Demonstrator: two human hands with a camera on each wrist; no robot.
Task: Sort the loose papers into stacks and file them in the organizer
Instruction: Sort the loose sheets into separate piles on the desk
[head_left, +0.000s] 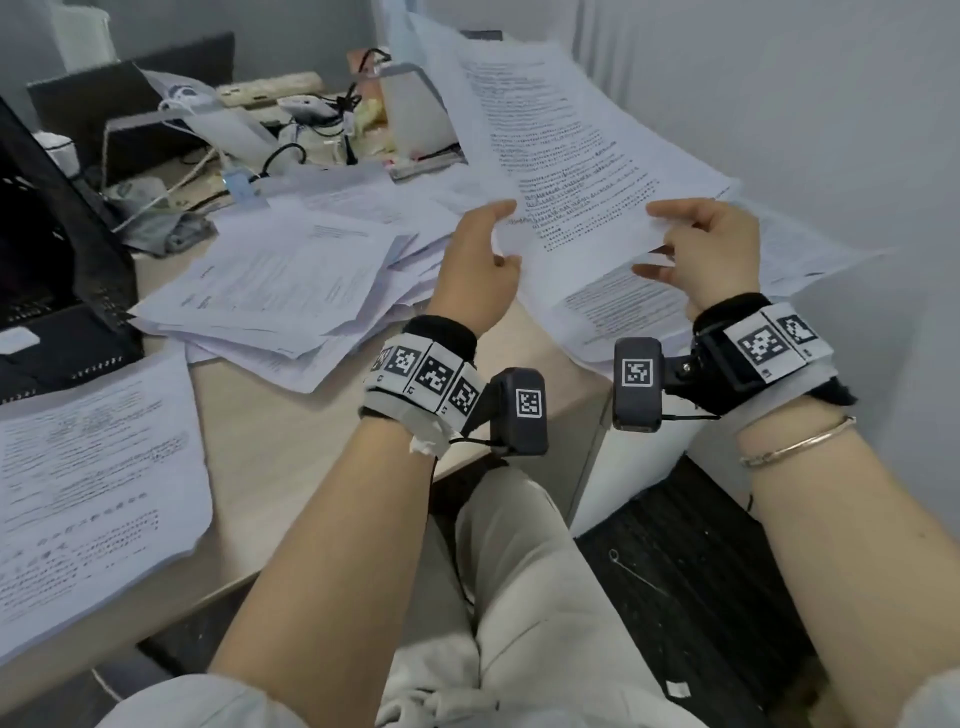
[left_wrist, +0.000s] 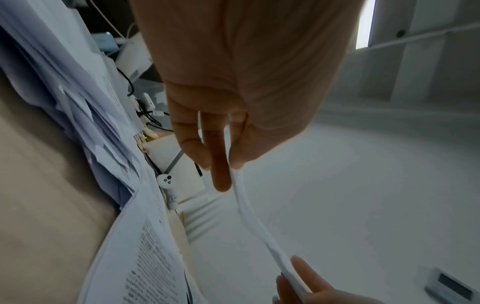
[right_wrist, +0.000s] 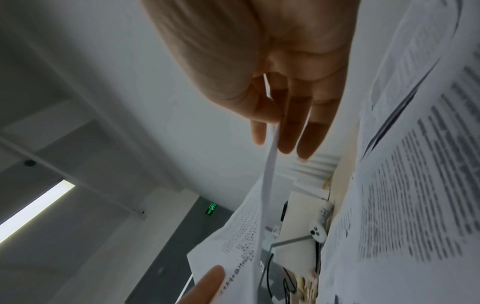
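I hold a small sheaf of printed white sheets (head_left: 561, 156) up above the desk, tilted away from me. My left hand (head_left: 483, 249) pinches its near left edge, thumb on top, fingers beneath. My right hand (head_left: 696, 249) pinches the near right edge the same way. In the left wrist view the sheaf's edge (left_wrist: 249, 214) runs from my left fingers (left_wrist: 221, 168) down to the right hand's thumb (left_wrist: 303, 273). In the right wrist view the sheaf (right_wrist: 267, 185) is held edge-on between thumb and fingers (right_wrist: 288, 131). A messy pile of loose papers (head_left: 291, 291) lies on the desk (head_left: 291, 441). The black mesh organizer (head_left: 52, 270) stands at far left.
A separate stack of printed pages (head_left: 88, 488) lies at the desk's near left corner. More sheets (head_left: 639, 306) lie under my right hand by the wall. Cables, chargers and a white stand (head_left: 415, 104) clutter the back. My lap is below the desk edge.
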